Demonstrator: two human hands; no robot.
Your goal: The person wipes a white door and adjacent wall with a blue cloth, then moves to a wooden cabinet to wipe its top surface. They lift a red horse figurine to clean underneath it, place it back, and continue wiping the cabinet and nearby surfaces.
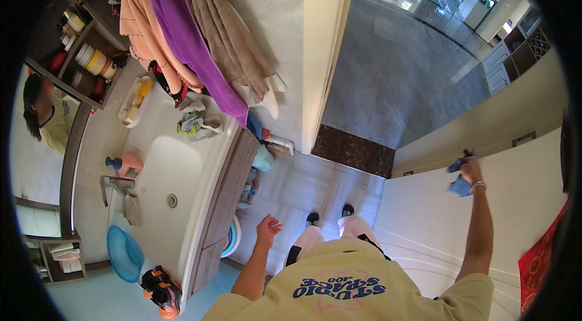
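Note:
My right hand [471, 170] is raised at the right, shut on a crumpled blue cloth [460, 187]. It is at the edge of an open white door [423, 212], beside a small dark part that looks like a door handle [467, 153]. The cloth hangs below my fingers, and part of it is hidden by them. My left hand [269, 231] hovers above the tiled floor [295, 184], in front of the vanity cabinet [223, 203]. Its fingers are loosely curled, with nothing held.
The white washbasin [173, 162] at left bears a faucet [113, 182], a pink pump bottle [129, 166], a blue basin [123, 253] and dark-orange shoes [161, 291]. Towels [182, 39] hang above its far end. A dark stone threshold [354, 150] crosses the doorway; a tub [233, 239] stands by the cabinet.

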